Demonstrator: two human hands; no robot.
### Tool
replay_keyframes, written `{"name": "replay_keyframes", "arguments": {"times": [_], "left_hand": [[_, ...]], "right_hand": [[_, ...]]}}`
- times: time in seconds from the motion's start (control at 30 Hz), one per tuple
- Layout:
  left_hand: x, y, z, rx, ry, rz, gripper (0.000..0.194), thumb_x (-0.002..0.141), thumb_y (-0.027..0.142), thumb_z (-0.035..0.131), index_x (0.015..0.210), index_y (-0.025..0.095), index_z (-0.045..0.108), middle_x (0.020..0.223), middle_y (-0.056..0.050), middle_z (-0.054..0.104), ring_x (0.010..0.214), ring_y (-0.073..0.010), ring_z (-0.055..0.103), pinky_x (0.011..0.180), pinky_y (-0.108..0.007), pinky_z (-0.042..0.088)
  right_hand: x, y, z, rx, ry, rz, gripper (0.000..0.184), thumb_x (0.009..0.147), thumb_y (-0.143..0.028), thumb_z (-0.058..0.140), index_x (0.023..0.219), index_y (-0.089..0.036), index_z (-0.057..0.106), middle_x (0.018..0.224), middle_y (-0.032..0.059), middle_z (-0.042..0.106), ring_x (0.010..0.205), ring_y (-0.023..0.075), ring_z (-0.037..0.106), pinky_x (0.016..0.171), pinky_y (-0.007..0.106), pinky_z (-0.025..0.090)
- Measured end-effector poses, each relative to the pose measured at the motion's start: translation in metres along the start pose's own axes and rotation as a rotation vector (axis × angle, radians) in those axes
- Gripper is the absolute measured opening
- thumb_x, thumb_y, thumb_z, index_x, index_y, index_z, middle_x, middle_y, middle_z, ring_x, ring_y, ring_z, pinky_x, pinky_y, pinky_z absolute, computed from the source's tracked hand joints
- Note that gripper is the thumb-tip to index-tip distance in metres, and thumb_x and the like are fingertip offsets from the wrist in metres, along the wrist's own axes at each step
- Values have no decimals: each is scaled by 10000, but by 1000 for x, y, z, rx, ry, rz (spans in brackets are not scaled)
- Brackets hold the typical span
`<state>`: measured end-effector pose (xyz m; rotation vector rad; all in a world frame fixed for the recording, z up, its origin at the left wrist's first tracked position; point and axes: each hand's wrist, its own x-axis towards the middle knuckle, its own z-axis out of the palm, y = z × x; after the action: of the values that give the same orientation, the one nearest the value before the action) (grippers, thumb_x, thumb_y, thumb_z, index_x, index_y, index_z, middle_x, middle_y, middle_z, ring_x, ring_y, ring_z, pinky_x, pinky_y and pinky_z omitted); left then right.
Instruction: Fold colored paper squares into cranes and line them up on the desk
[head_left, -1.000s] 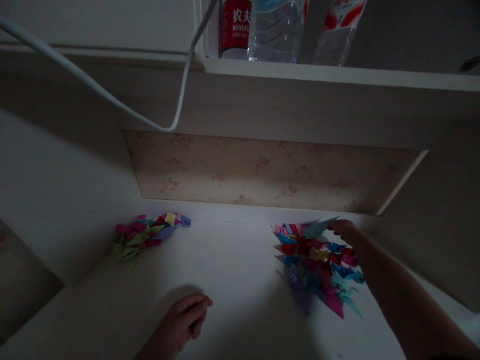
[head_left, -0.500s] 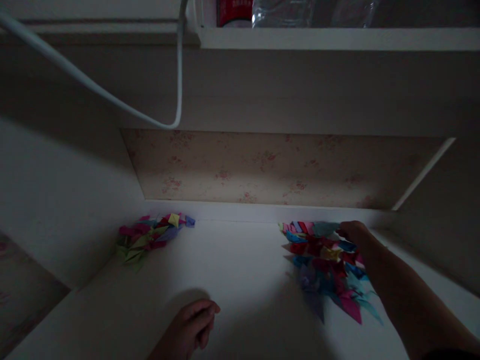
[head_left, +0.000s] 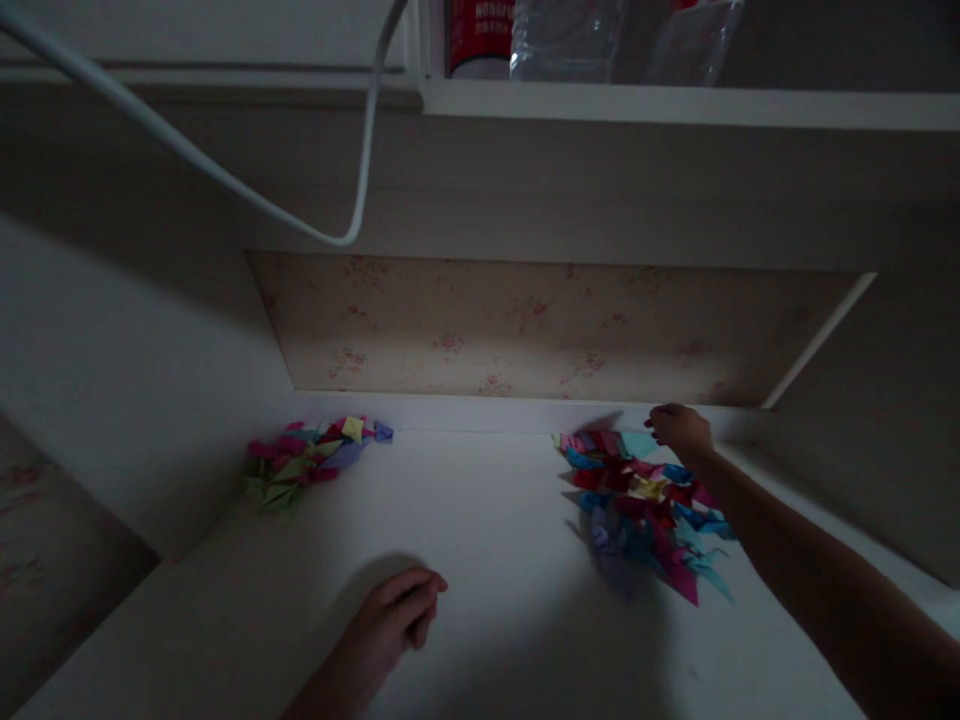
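My left hand rests low over the white surface, fingers curled together with nothing visible in them. Over at the right, my right hand hovers just above the back edge of a group of colourful folded paper cranes. Its fingers are bent and slightly apart, and I see nothing between them. Closest to those fingers lies a light blue paper crane in the back row. My right forearm hides part of the group's right side. A second pile of paper cranes lies in the far left corner.
A white cable hangs in a loop at upper left. Overhead runs a shelf edge, with a red can and clear plastic packaging on it. Floral wallpaper covers the back, between white side panels.
My right hand has come up and away from the light blue crane at the back row. My left hand has shifted slightly upward in the picture. The view has tilted a little.
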<state>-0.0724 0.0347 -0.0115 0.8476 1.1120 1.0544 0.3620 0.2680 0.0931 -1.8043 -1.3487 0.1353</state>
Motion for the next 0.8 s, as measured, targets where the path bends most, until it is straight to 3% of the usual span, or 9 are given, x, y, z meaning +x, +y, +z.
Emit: {"name": "replay_keyframes", "arguments": {"times": [0.07,0.17,0.33,0.4,0.47,0.57,0.67,0.73,0.8], "left_hand": [[-4,4,2,4,-12,24,410,620,501,741,780,128,675,570,18,501,459,-69,378,449,-217,243],[-11,12,6,49,-9,59,359,666,454,713,797,122,677,615,8,524,496,-76,400,478,-222,266],[-25,19,14,191,0,158,272,733,386,659,784,120,672,601,19,510,525,-90,416,508,-229,285],[-28,19,15,191,1,175,261,730,371,658,790,118,676,603,20,515,528,-93,419,511,-231,289],[-32,16,14,153,-7,184,260,729,363,657,816,119,682,627,13,535,547,-96,434,530,-232,303],[-36,12,12,99,-12,206,266,731,365,658,840,124,683,652,8,550,565,-96,443,549,-231,309],[-41,10,14,121,-29,215,263,737,367,659,833,124,680,644,11,539,569,-96,436,550,-230,302],[-44,11,16,147,-47,216,253,746,360,652,829,123,679,635,15,530,569,-95,429,551,-230,300],[-45,12,18,156,-57,222,243,753,353,646,827,124,678,635,18,527,566,-94,421,548,-229,295]], "right_hand": [[-30,-18,-4,17,-55,-33,190,751,-294,592,792,-149,708,623,66,689,475,137,556,519,243,376],[-103,-44,-10,237,-197,-56,316,788,-428,572,966,-198,694,646,33,682,500,149,563,494,239,384],[-256,-72,2,708,-433,116,361,781,-511,600,896,-174,662,548,-2,571,423,125,466,415,237,344],[-306,-81,14,783,-549,197,360,795,-511,579,886,-169,645,517,-19,531,399,115,425,388,228,311],[-345,-90,22,751,-641,162,343,850,-481,514,903,-168,645,495,-32,497,397,104,399,394,216,287],[-380,-103,22,560,-715,-199,256,899,-330,455,838,-185,657,605,-1,579,517,108,490,507,210,346],[-391,-110,13,372,-749,-570,239,892,-208,432,775,-196,641,693,8,626,628,111,546,619,207,364],[-391,-111,9,318,-758,-639,228,888,-175,430,775,-197,626,698,0,628,640,104,550,629,195,358],[-389,-110,8,320,-755,-604,218,884,-150,428,790,-199,618,706,-10,629,623,89,543,610,177,353]]}}
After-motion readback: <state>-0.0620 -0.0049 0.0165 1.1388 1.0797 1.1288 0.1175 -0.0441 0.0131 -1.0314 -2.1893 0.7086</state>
